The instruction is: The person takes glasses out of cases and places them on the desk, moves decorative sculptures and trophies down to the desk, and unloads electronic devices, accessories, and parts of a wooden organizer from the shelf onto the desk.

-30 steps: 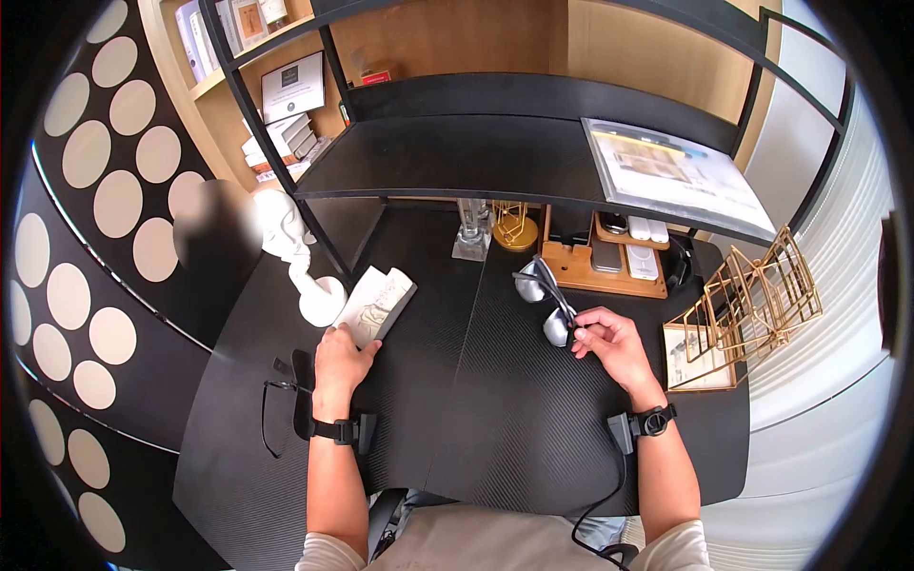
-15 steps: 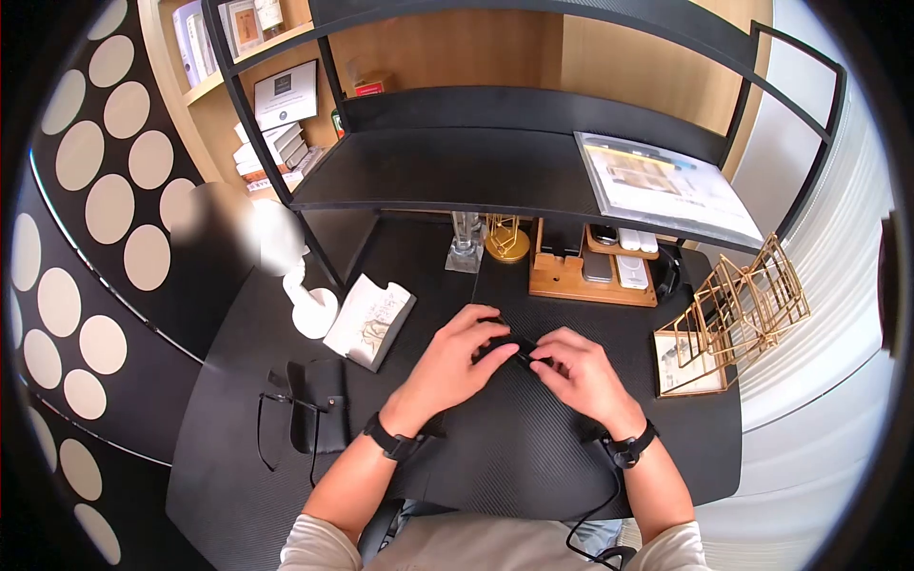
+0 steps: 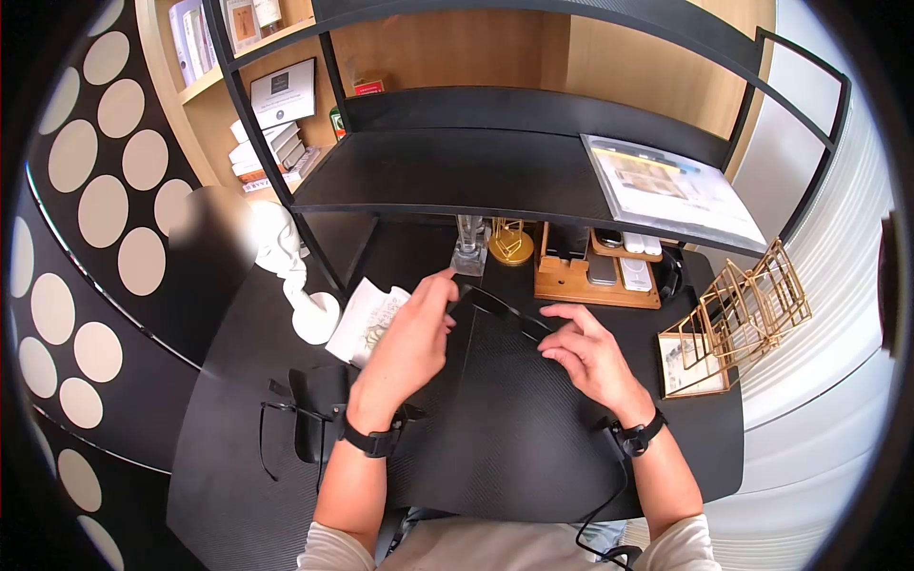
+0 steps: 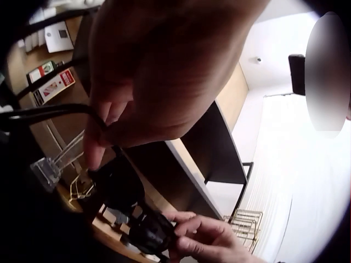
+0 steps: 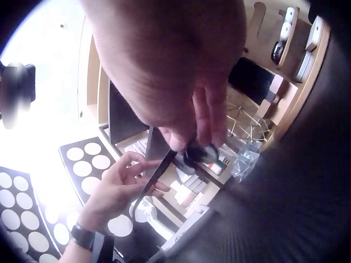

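On my far left, the wooden bookcase holds upright books, with a framed certificate and stacked books lower down. On the desk, a pair of black-rimmed glasses lies against a dark case whose inside I can't see. Beside the white bust lies a white booklet; my left hand now covers part of it. Half a second ago that hand was in the middle of the desk, close to the other; it has moved left and away.

The dark sunglasses now stretch across the gap between my hands, above the desk, where earlier my fingers mostly hid them. My left fingertips are at their left end; I can't tell whether they pinch it. My right hand, about where it was, pinches their right end between thumb and fingers.

Behind them, the wooden organizer holds a dark phone, a grey device and a white one. Farthest right, the gold wire rack has a pale card in its base.
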`<state>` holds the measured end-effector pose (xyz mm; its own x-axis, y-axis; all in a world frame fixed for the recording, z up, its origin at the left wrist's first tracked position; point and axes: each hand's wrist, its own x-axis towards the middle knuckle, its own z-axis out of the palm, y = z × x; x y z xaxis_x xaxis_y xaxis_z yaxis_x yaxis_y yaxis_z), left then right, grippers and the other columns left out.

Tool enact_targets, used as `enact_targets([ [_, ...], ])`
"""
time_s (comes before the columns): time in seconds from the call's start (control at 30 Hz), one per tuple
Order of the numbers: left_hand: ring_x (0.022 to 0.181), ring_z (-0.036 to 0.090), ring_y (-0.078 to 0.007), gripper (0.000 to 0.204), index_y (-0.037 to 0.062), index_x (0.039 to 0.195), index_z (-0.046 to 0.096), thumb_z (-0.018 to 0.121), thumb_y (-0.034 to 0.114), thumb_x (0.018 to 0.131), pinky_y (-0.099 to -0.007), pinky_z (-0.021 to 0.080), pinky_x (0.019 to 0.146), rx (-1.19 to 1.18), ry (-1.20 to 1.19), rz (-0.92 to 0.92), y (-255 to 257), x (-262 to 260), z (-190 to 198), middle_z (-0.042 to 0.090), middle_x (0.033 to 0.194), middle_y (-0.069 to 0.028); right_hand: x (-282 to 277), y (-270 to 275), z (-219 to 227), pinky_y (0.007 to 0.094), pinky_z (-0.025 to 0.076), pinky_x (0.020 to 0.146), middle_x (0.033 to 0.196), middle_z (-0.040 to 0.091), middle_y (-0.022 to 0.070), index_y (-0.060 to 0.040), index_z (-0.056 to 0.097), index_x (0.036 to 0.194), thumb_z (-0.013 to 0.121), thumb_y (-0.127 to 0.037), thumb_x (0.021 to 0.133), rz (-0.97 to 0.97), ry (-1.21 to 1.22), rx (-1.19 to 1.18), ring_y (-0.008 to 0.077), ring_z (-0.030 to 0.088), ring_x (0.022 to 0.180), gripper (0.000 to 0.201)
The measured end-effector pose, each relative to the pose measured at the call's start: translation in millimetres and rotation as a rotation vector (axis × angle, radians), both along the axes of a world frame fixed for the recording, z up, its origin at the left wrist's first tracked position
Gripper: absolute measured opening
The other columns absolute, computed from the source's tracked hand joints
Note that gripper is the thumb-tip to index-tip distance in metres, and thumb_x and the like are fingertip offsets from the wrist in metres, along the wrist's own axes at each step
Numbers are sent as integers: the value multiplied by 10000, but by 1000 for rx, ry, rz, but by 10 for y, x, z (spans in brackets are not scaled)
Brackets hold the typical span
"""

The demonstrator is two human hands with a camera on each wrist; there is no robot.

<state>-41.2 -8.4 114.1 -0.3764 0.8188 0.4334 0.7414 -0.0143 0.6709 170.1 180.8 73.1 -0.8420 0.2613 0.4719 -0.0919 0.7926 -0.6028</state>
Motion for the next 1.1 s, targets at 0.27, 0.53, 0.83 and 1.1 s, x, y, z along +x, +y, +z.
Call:
enact_targets([
  [0.27, 901, 704, -427, 92, 29, 929, 648, 670, -3, 846, -517, 545, 758, -290, 381, 755, -545, -557, -8, 728, 919, -194, -1048, -553, -114, 408, 589, 890, 1336, 596, 162, -10, 696, 1077, 649, 28, 924, 262, 98, -60, 353, 704, 1045, 164],
  [0.53, 1111, 651, -330, 223, 77, 1103, 699, 755, 117, 891, -474, 508, 934, -298, 486, 841, -834, -621, 89, 707, 1108, -113, -1941, -820, -435, 443, 580, 885, 1318, 601, 166, -16, 686, 1076, 652, -44, 963, 283, 97, 69, 386, 696, 1026, 121],
  [0.83, 1041, 688, -400, 177, 56, 1123, 684, 667, 99, 951, -480, 544, 858, -327, 367, 621, -580, -441, 112, 719, 1068, -163, -1503, -683, -290, 425, 590, 956, 1460, 514, 172, -61, 600, 1380, 715, -21, 912, 307, 12, -16, 377, 688, 1090, 484],
  [1.1, 1230, 644, -352, 613, 20, 1457, 504, 776, 118, 916, -424, 539, 988, 43, -23, 272, -2, -269, -267, 628, 1346, -226, -433, 351, -740, 308, 610, 823, 1152, 743, 114, -30, 659, 1294, 658, -71, 1022, 184, -297, -848, 160, 726, 952, 275],
])
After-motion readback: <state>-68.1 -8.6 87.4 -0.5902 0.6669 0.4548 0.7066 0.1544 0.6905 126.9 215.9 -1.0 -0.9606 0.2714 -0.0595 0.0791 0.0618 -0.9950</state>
